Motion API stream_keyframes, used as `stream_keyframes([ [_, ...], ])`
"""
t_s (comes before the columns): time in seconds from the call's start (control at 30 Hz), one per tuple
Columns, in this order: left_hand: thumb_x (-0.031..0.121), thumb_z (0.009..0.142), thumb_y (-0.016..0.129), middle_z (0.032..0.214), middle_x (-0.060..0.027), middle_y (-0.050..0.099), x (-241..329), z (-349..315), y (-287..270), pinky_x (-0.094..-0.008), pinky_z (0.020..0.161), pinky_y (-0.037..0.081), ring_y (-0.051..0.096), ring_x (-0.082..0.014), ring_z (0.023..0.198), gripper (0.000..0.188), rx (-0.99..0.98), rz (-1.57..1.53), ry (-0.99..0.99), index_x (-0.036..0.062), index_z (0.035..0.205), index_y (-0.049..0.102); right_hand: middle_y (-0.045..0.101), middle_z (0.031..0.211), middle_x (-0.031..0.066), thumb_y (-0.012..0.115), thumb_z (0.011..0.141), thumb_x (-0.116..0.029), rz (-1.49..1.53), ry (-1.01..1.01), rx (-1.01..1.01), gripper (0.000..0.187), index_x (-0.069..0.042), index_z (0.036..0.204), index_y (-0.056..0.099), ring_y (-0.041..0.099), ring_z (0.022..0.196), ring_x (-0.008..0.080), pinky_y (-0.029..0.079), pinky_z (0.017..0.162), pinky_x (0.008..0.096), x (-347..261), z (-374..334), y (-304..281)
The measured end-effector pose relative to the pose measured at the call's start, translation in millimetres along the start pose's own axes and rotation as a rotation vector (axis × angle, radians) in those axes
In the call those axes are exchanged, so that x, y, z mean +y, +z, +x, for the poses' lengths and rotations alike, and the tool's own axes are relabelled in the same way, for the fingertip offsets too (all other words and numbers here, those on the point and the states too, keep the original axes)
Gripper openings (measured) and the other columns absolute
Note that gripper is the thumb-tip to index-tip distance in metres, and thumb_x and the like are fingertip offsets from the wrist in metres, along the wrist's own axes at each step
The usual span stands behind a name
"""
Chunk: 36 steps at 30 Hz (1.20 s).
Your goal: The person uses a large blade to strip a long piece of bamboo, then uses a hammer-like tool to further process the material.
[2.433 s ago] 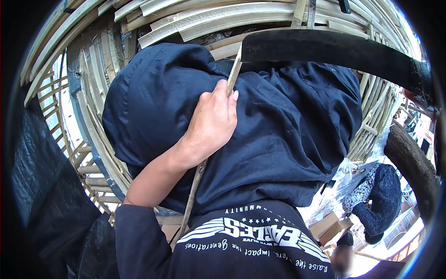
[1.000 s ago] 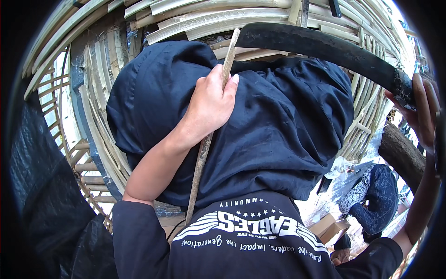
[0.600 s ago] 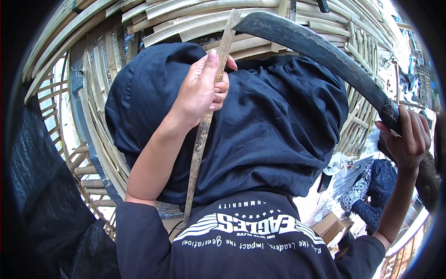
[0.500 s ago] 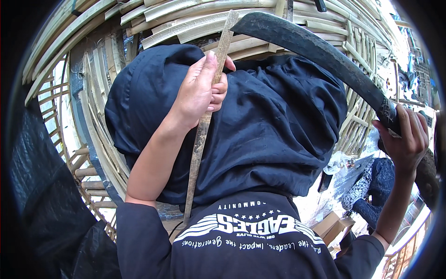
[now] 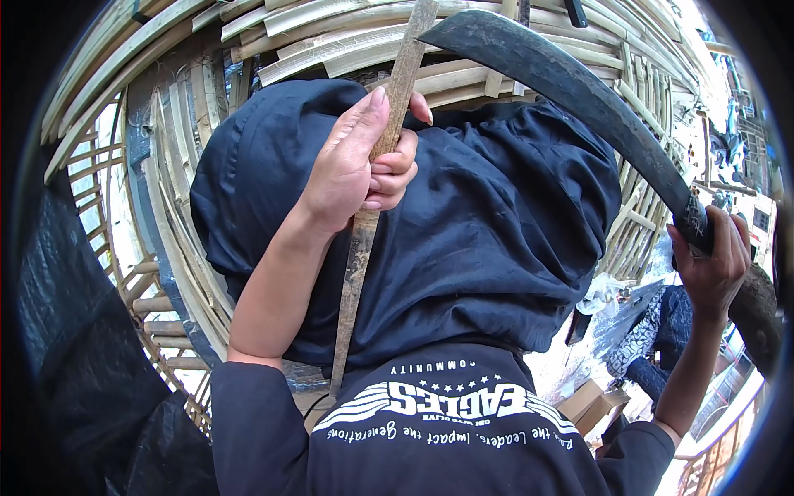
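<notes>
A thin bamboo strip (image 5: 364, 223) is gripped in the left hand (image 5: 351, 165), fingers wrapped fully around it, and is held upright over a lap covered in dark blue cloth (image 5: 496, 223). A long curved blade (image 5: 571, 91) is clasped by its handle in the right hand (image 5: 715, 264), fist closed, with the tip of the blade brought just beside the strip's upper end. Whether the edge is touching the strip cannot be told.

The work is judged to be at an early stage: no fresh cut, notch or split is seen on the strip, and the whole length below the left hand appears untouched, running down to the hem of the dark printed shirt (image 5: 447, 430).

1 strip and 1 blade are counted in the hands. Behind the cloth, many split bamboo slats (image 5: 347, 41) are seen bent into a round woven frame, too many to count. To the right of the cloth, 1 other person in patterned clothing (image 5: 653, 347) is seen crouched near 1 cardboard box (image 5: 591, 405).
</notes>
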<state>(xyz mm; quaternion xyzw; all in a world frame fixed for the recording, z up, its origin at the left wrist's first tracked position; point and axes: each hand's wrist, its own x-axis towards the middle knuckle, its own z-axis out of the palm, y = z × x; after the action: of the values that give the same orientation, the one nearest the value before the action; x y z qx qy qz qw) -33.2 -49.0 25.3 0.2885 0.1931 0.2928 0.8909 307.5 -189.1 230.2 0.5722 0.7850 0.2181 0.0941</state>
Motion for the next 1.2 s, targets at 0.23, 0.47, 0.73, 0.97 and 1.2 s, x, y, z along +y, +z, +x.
stream_keyframes([
  [0.23, 0.044, 0.110, 0.028, 0.061, 0.0059, 0.030, 3, -2, -1, -0.0171, 0.037, 0.029, 0.028, -0.0006, 0.044, 0.045, -0.073, -0.060, -0.007, 0.0045, 0.117, 0.049, 0.067, 0.077, 0.0112, 0.087, 0.075, -0.032, 0.008, -0.034, 0.055, 0.045, 0.002, 0.093, 0.064, 0.067, 0.070, 0.0295, 0.053, 0.075, 0.0405, 1, -5, 1],
  [0.47, 0.046, 0.110, 0.028, 0.061, 0.0049, 0.031, 3, -4, 0, -0.0175, 0.037, 0.031, 0.029, -0.0013, 0.044, 0.048, -0.136, -0.059, 0.009, 0.0034, 0.118, 0.048, 0.065, 0.075, 0.0132, 0.082, 0.080, -0.035, 0.011, -0.077, 0.142, 0.045, 0.005, 0.093, 0.065, 0.067, 0.070, 0.0313, 0.054, 0.070, 0.0416, 5, -19, 6],
  [0.73, 0.046, 0.109, 0.028, 0.059, 0.0053, 0.031, 4, -7, 6, -0.0171, 0.033, 0.031, 0.028, -0.0006, 0.041, 0.049, -0.140, -0.030, 0.036, 0.0010, 0.119, 0.043, 0.064, 0.075, 0.0159, 0.074, 0.087, -0.043, 0.095, 0.024, 0.108, 0.052, 0.007, 0.093, 0.066, 0.066, 0.069, 0.0325, 0.053, 0.067, 0.0398, 4, -30, -7],
  [0.97, 0.049, 0.108, 0.032, 0.057, 0.0032, 0.037, 8, -10, 6, -0.0192, 0.035, 0.035, 0.033, -0.0023, 0.040, 0.050, -0.222, -0.032, 0.034, 0.0021, 0.115, 0.047, 0.064, 0.071, 0.0036, 0.065, 0.094, -0.050, 0.335, 0.439, 0.138, 0.053, 0.003, 0.097, 0.065, 0.060, 0.063, 0.0099, 0.046, 0.060, 0.0257, 15, -60, -7],
  [1.2, 0.046, 0.107, 0.036, 0.057, 0.0012, 0.041, 7, -11, 7, -0.0192, 0.035, 0.038, 0.039, -0.0032, 0.039, 0.046, -0.282, -0.077, 0.050, 0.0015, 0.115, 0.047, 0.060, 0.069, 0.0088, 0.067, 0.090, -0.051, 0.322, 0.324, 0.056, 0.058, 0.006, 0.092, 0.065, 0.059, 0.061, 0.0205, 0.050, 0.065, 0.0327, 2, -46, -20],
])
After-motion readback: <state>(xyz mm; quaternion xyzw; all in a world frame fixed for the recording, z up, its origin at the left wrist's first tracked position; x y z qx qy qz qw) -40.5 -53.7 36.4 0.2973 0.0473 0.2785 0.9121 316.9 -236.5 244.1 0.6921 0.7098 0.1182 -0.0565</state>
